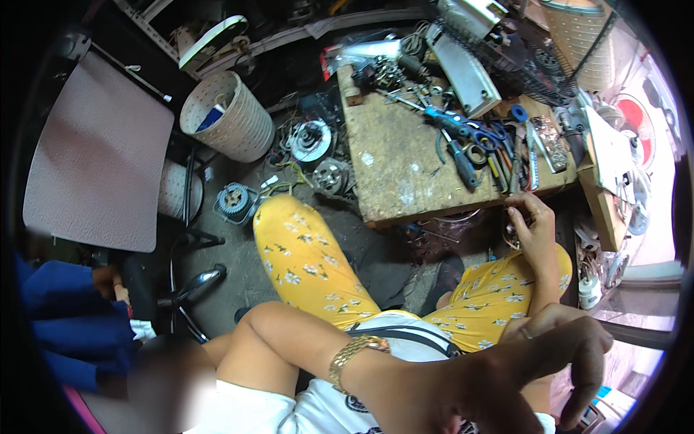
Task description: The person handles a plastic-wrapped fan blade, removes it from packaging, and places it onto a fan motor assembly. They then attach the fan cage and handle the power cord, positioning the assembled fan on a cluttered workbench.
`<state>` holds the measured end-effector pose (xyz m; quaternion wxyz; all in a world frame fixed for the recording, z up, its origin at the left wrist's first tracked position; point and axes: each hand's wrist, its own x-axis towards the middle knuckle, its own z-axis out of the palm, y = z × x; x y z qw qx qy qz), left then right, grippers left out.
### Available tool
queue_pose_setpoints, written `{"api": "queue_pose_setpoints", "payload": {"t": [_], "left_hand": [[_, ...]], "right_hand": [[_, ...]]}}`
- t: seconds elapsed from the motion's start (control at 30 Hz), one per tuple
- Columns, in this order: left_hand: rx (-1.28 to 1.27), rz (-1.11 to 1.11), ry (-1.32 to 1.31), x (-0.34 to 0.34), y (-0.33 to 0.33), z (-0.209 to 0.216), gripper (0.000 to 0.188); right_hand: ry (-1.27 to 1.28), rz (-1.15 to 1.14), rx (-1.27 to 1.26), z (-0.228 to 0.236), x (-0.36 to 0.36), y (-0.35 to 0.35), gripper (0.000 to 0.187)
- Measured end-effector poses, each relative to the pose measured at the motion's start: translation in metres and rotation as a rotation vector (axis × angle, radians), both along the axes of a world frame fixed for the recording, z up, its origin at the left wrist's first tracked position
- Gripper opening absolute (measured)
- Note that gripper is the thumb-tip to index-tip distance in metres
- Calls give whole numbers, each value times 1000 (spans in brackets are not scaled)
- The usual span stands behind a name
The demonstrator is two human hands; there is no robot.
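A small round metal part (pixel 512 233) is held at the front edge of the wooden surface (pixel 405 173), just below its right corner. It is gripped by the right hand (pixel 533 233), whose fingers (pixel 522 208) are curled around it, the fingertips resting against the edge of the surface; what the part is cannot be told. The right forearm rises from the lap, over a knee clothed in yellow flowered fabric (pixel 307 253).

The left hand (pixel 557 354) is seen low in the picture, crossed over to the right side. Its fingers (pixel 589 376) are bent loosely downward and half closed, and nothing is seen to be held in them. A gold wrist chain (pixel 356 356) is worn on the left wrist.

On the surface, near the right hand, a heap of hand tools is laid: a blue-handled screwdriver (pixel 442 118), blue-handled scissors (pixel 490 134), and further screwdrivers and pliers close beside them. A grey metal plate (pixel 466 72) lies behind them.

On the floor to the left of the surface, round motor parts (pixel 312 139) are scattered, well apart from the hands. Further left a white perforated basket (pixel 230 119) is tilted, with a blue item and a white item seen inside it. A grey chair seat (pixel 97 155) stands at the far left.
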<state>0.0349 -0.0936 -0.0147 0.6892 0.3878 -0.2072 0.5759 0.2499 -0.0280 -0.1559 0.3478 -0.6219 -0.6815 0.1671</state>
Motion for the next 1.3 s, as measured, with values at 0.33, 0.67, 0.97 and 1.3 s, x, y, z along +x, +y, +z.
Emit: {"api": "queue_pose_setpoints", "payload": {"t": [0.33, 0.67, 0.97, 1.3], "left_hand": [[484, -121, 483, -57, 48, -20, 28], [586, 350, 1698, -97, 105, -85, 47], [822, 652, 1934, -60, 128, -145, 38], [765, -644, 1939, -139, 74, -200, 23]], "right_hand": [[69, -420, 228, 20, 86, -44, 10], [57, -982, 242, -88, 136, -168, 20], [-120, -887, -50, -203, 62, -223, 28], [265, -966, -1, -124, 49, -197, 22]]}}
